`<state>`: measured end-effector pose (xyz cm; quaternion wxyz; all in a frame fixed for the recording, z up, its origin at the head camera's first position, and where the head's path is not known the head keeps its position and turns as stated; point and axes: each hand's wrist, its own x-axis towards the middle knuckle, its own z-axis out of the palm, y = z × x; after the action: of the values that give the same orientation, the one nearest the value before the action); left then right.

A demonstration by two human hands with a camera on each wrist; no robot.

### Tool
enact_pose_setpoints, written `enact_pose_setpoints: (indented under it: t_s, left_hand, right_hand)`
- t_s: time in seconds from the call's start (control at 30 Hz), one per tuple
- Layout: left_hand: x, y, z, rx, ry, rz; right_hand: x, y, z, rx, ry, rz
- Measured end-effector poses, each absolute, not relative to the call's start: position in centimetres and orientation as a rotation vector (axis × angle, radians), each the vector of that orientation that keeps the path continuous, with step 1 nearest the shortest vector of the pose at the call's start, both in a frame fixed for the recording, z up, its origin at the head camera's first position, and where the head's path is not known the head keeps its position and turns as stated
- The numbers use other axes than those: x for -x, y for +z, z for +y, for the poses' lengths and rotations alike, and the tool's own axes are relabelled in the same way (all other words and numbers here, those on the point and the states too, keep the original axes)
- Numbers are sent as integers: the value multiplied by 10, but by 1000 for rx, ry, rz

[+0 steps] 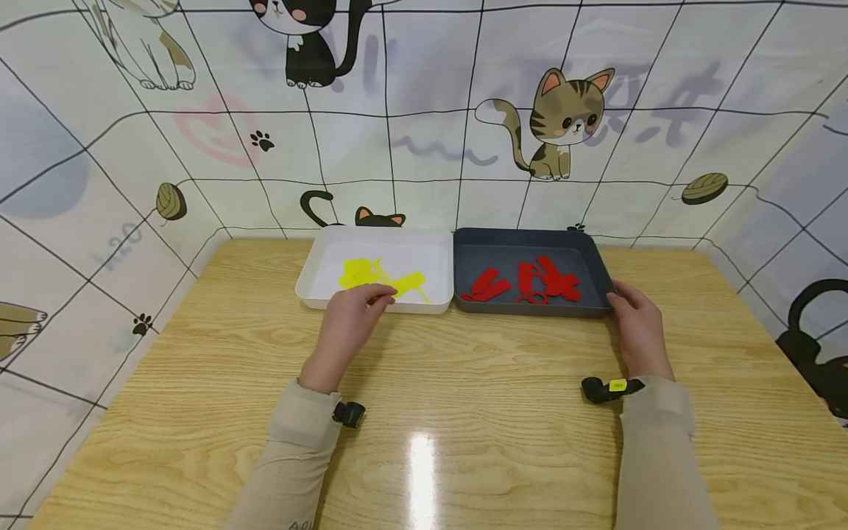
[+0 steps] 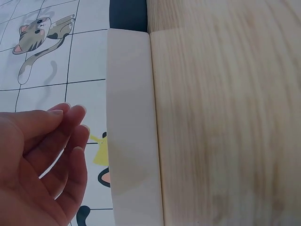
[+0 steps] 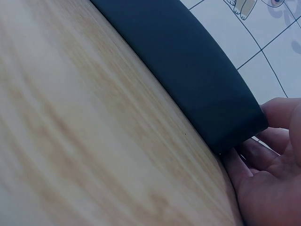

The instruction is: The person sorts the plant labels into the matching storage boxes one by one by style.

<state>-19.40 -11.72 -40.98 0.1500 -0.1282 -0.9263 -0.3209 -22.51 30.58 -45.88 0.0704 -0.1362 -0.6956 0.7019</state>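
A white tray [image 1: 437, 294] holds several thin bright-yellow flat pieces [image 1: 358, 272]. Over its front rim is my left hand [image 1: 354, 313], fingers loosely bent and thumb tip against the index finger. No object shows between those fingertips in the left wrist view, where a bit of yellow piece [image 2: 101, 153] appears behind the fingers. Beside the white tray stands a dark grey tray [image 1: 530, 311] with several red flat pieces [image 1: 490, 285] in two clusters. My right hand [image 1: 639, 327] grips its right end near the front corner, one digit at the rim and others low by the base.
Both trays stand side by side at the back of the wooden table [image 1: 477, 397]. Behind them rises a wall cover [image 1: 424, 147] with grid lines and cartoon cats, which continues along both sides. A light reflection lies on the tabletop near the front.
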Motion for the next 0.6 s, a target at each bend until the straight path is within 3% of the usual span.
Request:
enact_pose_setpoints:
  t_s: [0.6]
  left_hand:
    - [194, -410, -119, 309, -874, -2682]
  right_hand:
    - [225, -458, 305, 430, 2073, -2122]
